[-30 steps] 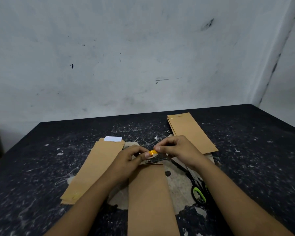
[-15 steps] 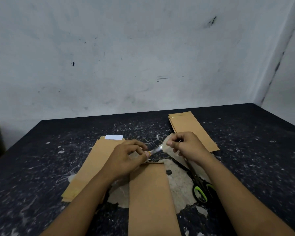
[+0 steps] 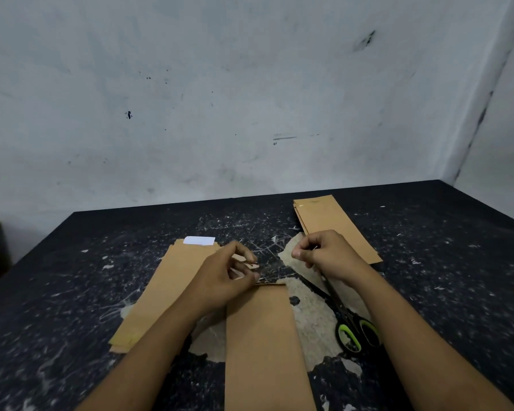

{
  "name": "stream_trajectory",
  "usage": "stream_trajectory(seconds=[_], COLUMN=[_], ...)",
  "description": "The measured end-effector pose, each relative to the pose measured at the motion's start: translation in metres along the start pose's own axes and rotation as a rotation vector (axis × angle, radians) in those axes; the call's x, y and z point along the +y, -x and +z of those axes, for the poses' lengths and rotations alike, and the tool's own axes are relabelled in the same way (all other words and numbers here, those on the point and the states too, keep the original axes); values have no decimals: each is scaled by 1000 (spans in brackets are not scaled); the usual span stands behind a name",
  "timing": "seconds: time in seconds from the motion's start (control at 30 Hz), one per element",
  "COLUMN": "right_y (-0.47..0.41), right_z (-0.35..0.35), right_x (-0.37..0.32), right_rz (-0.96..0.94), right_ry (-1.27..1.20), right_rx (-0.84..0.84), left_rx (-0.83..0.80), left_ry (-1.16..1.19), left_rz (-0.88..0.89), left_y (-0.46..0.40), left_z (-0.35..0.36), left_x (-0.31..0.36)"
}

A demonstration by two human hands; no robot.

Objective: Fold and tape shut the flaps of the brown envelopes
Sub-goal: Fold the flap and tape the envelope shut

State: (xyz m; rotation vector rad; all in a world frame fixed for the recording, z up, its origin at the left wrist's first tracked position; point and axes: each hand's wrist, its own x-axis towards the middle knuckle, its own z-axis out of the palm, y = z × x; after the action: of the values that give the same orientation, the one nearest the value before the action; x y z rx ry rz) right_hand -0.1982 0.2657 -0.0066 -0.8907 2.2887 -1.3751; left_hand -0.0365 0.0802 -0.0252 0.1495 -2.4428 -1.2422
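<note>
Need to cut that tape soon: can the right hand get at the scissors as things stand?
Probably yes, once freed: the right hand pinches the tape, and the scissors lie uncovered on the table just below its wrist.

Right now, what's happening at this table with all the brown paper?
A person is sealing brown envelopes. The left hand and right hand stretch a strip of clear tape above the top of the middle envelope. Envelope stacks lie left and far right; scissors rest beside the right forearm.
</note>
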Motion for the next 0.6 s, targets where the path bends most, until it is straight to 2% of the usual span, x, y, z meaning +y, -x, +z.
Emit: stream_trajectory(seconds=[0.1, 0.2, 0.6], right_y=[-1, -1, 2], right_z=[-2, -4, -10], right_x=[1, 1, -5], right_rz=[2, 27, 118], right_ry=[13, 34, -16], right_rx=[-22, -25, -60], left_rx=[-108, -198, -286], left_ry=[-41, -49, 53], left_rz=[65, 56, -39], left_y=[0, 1, -2], left_z=[1, 3, 2], left_x=[6, 7, 5])
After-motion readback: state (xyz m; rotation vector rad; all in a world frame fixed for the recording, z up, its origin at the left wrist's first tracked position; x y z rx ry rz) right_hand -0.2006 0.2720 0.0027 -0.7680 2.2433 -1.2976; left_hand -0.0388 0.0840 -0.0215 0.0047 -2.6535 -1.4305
